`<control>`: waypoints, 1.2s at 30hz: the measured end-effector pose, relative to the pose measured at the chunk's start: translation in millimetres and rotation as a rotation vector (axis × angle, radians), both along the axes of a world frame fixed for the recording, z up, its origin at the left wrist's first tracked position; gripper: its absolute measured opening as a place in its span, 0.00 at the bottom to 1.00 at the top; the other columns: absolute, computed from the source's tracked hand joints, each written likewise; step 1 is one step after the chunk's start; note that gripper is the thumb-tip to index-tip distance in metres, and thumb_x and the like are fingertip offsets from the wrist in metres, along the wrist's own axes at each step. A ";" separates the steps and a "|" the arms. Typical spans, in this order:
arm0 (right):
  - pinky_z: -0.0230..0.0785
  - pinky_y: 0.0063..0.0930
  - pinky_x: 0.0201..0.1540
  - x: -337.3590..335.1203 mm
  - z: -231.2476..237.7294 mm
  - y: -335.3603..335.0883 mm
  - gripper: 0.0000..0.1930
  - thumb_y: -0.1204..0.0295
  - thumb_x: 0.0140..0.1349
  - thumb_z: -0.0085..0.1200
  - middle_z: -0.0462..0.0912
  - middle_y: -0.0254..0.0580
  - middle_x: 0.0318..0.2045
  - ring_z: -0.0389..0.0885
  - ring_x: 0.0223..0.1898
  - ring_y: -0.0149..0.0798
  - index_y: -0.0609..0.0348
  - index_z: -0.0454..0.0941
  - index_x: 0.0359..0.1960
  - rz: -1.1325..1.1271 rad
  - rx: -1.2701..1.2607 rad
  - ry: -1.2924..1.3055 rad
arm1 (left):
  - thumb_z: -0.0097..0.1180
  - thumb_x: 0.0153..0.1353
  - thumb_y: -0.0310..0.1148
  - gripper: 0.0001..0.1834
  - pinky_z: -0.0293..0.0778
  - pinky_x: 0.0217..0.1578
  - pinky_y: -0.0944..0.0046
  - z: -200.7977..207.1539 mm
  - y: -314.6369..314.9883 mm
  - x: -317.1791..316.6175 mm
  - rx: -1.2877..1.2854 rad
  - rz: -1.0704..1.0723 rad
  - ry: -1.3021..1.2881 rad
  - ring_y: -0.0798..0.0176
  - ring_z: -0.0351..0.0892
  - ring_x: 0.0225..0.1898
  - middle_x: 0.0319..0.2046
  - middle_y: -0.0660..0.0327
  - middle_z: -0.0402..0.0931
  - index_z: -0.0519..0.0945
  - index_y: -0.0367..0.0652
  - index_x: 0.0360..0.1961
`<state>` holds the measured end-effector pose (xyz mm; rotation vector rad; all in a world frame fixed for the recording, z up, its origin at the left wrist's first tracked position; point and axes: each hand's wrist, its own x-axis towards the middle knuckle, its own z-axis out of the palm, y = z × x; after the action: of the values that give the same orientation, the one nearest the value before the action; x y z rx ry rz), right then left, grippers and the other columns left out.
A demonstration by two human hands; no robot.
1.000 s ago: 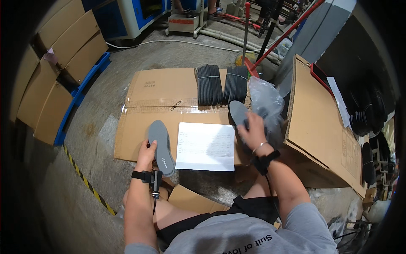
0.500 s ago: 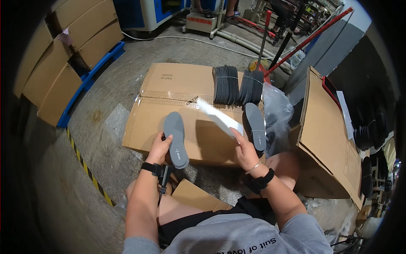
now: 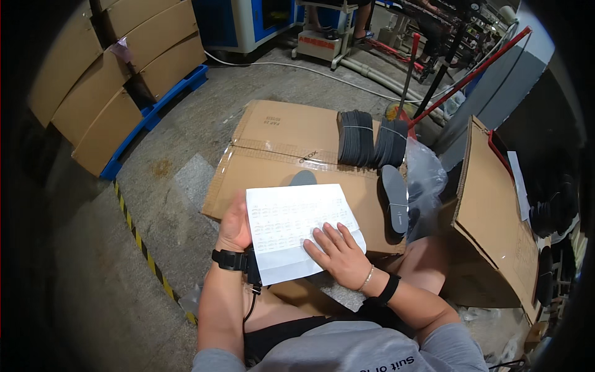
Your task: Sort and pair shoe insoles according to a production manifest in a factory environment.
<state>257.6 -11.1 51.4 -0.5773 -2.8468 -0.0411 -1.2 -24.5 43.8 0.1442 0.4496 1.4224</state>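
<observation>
White paper sheet sits at centre frame, over a flattened cardboard box on the floor. Left hand grips the sheet's left edge, fingers curled under it. Right hand lies flat and open on the sheet's lower right corner, fingers spread. Grey insole pokes out from under the sheet at 12 o'clock, mostly hidden. Second grey insole lies on the cardboard at 3 o'clock, apart from the sheet. Two banded stacks of dark insoles stand at 1 o'clock. Clear plastic bag just right of the loose insole.
</observation>
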 end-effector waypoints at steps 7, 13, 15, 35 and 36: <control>0.47 0.49 0.62 24.6 28.0 -12.5 0.34 0.59 0.51 0.57 0.63 0.53 0.57 0.58 0.61 0.54 0.57 0.60 0.59 0.032 -0.346 0.073 | 0.52 0.58 0.24 0.19 0.71 0.47 0.60 -9.9 -13.1 10.3 -0.093 -0.128 0.424 0.57 0.74 0.47 0.46 0.52 0.73 0.68 0.31 0.51; 0.64 0.31 0.50 59.3 7.2 21.8 0.30 0.68 0.52 0.61 0.70 0.51 0.47 0.71 0.47 0.41 0.66 0.63 0.54 -0.629 -0.676 0.736 | 0.53 0.58 0.26 0.17 0.72 0.46 0.62 3.3 -17.2 30.0 -0.049 -0.219 0.492 0.60 0.75 0.45 0.44 0.53 0.74 0.69 0.33 0.49; 0.67 0.21 0.39 64.0 -1.0 24.6 0.24 0.73 0.54 0.59 0.72 0.42 0.39 0.71 0.37 0.30 0.67 0.66 0.51 -0.601 -1.068 0.894 | 0.53 0.58 0.26 0.17 0.72 0.46 0.62 2.4 -17.5 36.6 -0.036 -0.239 0.492 0.60 0.75 0.45 0.44 0.54 0.74 0.69 0.33 0.49; 0.66 0.14 0.40 67.8 5.6 9.4 0.24 0.78 0.57 0.54 0.74 0.36 0.39 0.71 0.37 0.23 0.64 0.62 0.56 -0.496 -1.167 1.096 | 0.53 0.59 0.28 0.19 0.70 0.48 0.61 -1.1 -27.2 47.3 -0.068 -0.243 0.587 0.61 0.73 0.48 0.46 0.55 0.73 0.68 0.36 0.51; 0.66 0.15 0.43 67.0 7.6 10.7 0.23 0.79 0.57 0.53 0.75 0.36 0.41 0.72 0.39 0.23 0.64 0.63 0.56 -0.405 -1.248 1.146 | 0.52 0.60 0.29 0.19 0.70 0.47 0.62 -1.1 -26.6 46.6 -0.071 -0.245 0.603 0.62 0.73 0.46 0.46 0.56 0.73 0.68 0.36 0.52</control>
<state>324.6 -0.4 59.0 -0.9178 -1.3316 1.4868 45.4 -51.0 42.6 0.5595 0.9421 1.1031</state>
